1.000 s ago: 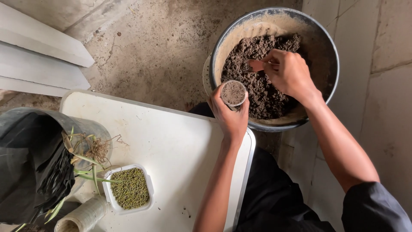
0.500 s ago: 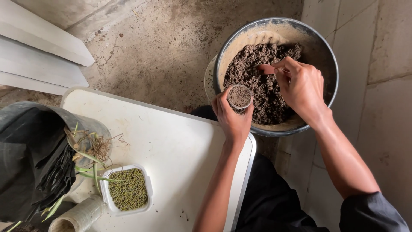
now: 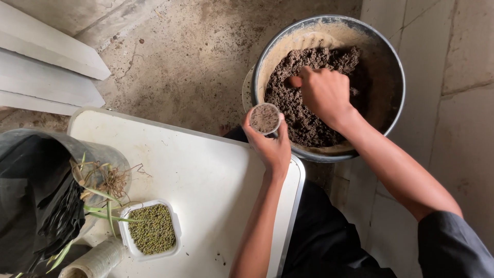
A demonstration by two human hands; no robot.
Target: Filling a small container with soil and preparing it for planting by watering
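My left hand (image 3: pixel 271 149) holds a small round cup (image 3: pixel 265 118) filled with dark soil, at the near rim of a large metal basin (image 3: pixel 391 67). The basin stands on the concrete floor and holds a heap of dark brown soil (image 3: pixel 303 92). My right hand (image 3: pixel 324 95) reaches into the basin, fingers curled down and pressed into the soil. Whether it has soil in its grip is hidden by the back of the hand.
A white table (image 3: pixel 206 180) lies under my left forearm. On its left stand a white tub of green mung beans (image 3: pixel 152 229), a black plastic bag (image 3: pixel 36 201) with dry roots and green shoots, and a roll of clear film (image 3: pixel 95 260). White boards (image 3: pixel 46 77) lie at far left.
My right hand has dropped from above the cup down into the soil heap. The cup in my left hand stays by the basin rim.
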